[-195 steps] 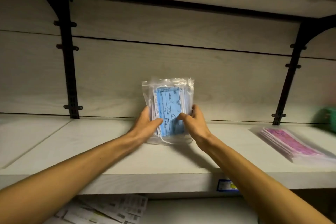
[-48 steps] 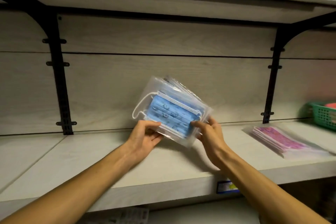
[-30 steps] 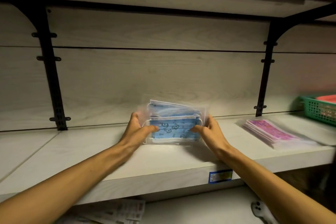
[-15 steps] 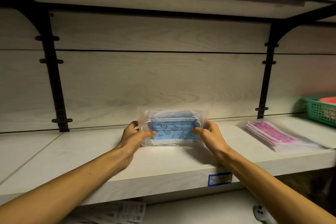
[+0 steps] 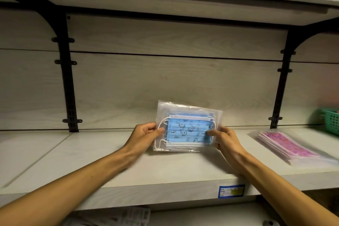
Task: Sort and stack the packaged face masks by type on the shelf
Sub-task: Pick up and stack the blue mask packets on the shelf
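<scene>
Half a second ago the blue mask packets (image 5: 189, 128) sat low with their top edge tipped back toward the wall; now they are raised and face the camera more squarely, their lower edge at or just above the shelf (image 5: 165, 169). The left hand (image 5: 143, 136) pinches the bundle's left end, thumb on the front film, and the right hand (image 5: 224, 138) pinches the right end the same way, so both grips are closed on the packets. This looks like the squaring-up step: several clear sleeves of one type being aligned before they are set down as a stack. Next, I judge, the bundle has to be laid flat directly below the grip without the slick film letting the packets slide apart. Well to the right of the grip, a pink mask stack (image 5: 288, 147) already lies flat, and beyond it stands a green basket (image 5: 331, 122). Behind the grip is a pale woodgrain back panel with black brackets (image 5: 67, 71).
</scene>
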The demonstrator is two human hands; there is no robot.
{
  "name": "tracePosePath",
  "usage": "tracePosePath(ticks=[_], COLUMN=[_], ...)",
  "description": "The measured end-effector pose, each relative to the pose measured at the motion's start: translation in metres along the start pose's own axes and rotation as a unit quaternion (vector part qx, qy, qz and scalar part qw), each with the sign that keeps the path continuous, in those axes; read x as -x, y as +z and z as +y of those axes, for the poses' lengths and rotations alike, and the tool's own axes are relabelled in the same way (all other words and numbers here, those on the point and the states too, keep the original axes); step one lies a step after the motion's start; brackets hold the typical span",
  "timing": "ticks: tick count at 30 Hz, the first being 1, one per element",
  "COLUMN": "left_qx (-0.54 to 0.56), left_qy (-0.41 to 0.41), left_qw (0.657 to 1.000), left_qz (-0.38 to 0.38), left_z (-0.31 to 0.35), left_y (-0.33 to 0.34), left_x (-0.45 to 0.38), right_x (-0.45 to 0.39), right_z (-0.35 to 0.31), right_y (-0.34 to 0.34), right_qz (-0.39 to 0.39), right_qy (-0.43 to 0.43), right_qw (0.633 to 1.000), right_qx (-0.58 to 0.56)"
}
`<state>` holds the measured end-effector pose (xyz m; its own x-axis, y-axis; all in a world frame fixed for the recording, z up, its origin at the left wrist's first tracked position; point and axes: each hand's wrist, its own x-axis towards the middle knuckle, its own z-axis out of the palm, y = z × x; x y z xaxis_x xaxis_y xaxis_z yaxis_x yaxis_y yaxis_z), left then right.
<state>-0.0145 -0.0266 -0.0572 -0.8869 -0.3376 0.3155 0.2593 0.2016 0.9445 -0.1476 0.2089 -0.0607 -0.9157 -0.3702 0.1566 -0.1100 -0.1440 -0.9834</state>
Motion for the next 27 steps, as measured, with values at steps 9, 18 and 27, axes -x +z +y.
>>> tracePosePath(ticks=[9,18,27], left_qx=[0.057,0.054,0.037], left_qy=[-0.004,0.041,-0.088], left_qw=[0.994,0.995,0.995], left_qz=[0.094,0.068,0.012], left_z=[0.008,0.007,0.001], left_y=[-0.001,-0.006,0.003], left_x=[-0.004,-0.004,-0.009], right_x=[0.004,0.013,0.017], right_z=[0.001,-0.006,-0.007], right_y=[-0.002,-0.001,0.01], right_qz=[-0.021,0.015,0.053], right_qy=[0.027,0.036,-0.027], right_qw=[0.998,0.998,0.997], right_qx=[-0.049,-0.057,0.044])
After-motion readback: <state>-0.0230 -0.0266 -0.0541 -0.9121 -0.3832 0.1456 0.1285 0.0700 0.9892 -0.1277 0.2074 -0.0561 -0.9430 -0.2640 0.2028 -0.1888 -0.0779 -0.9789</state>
